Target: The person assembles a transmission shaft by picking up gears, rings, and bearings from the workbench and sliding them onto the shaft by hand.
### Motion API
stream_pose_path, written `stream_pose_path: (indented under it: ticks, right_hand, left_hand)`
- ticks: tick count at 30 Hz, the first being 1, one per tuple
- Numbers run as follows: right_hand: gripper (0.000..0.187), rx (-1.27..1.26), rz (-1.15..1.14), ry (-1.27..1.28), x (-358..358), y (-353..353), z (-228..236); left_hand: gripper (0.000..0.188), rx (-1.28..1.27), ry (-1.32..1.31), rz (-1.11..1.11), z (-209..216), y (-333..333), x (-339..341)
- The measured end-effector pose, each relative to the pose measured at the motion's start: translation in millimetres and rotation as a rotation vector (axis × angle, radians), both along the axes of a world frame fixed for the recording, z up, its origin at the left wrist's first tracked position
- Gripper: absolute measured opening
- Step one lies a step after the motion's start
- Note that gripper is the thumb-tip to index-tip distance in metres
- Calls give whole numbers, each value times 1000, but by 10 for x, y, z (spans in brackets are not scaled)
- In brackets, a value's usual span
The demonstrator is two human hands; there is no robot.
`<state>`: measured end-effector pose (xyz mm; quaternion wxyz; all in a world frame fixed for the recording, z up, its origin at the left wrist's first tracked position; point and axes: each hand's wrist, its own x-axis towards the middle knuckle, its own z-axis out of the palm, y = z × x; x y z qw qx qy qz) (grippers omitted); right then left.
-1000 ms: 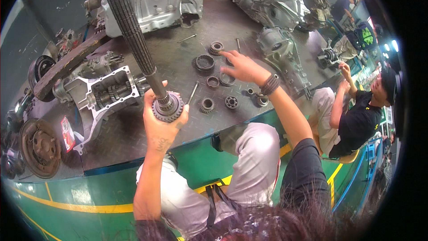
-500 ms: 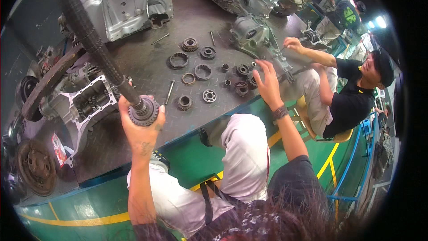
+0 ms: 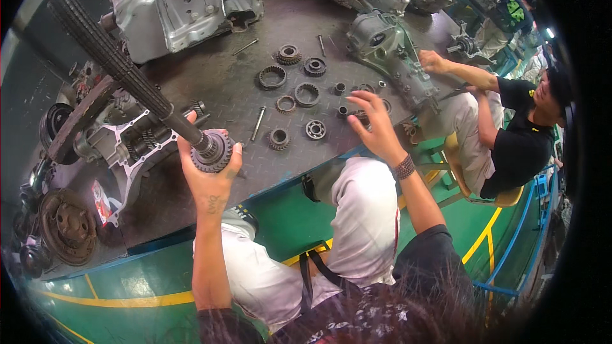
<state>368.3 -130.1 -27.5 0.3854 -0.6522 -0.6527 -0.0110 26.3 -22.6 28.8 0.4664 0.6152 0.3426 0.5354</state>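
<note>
— Whereabouts of the splined shaft [image 3: 121,67]?

— Above the near part of the metal table [image 3: 213,79], leaning up and away to the left, with a gear [image 3: 217,156] around its lower end

— And the grip?

— With the left hand [image 3: 209,181], wrapped firmly around the gear, thumb to one side and fingers to the other. With the right hand [image 3: 382,137], nothing visibly held: spread loosely, slightly curled, near a small sleeve [image 3: 340,89]. Hard to tell about contact with the parts behind those fingers

— Handling?

— Probably heavy, rigid and awkward to balance, given the length. Perhaps slick with oil; cannot tell. Best cupped under the gear, with a second hold midway along the splines. Hardly fragile, but worth sparing the teeth any knocks

— Any containers?

— Left of the gear, an uncovered gearbox housing [image 3: 132,181] with toothed wheels [image 3: 150,138] in its cavity. Just beside it, a red-and-white packet [image 3: 101,199], contents impossible to tell
</note>
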Motion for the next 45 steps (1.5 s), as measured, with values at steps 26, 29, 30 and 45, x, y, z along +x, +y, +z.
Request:
stream_pose_path:
  ticks: [26,29,30,45]
  right_hand:
    - [64,-412,-52,-279,-386,1250,-305]
    - [60,-185,-74,-410,-345,1246,-393]
    - [60,-186,-62,-405,-450,1253,-284]
    - [50,-537,740,370,-809,1145,-19]
  left_hand:
    - [82,-10,63,4,37,10,-14]
    - [81,-6,65,-4,51,-2,29]
    - [81,-6,67,-8,42,13,12]
    - [75,-56,46,-29,119,-5,41]
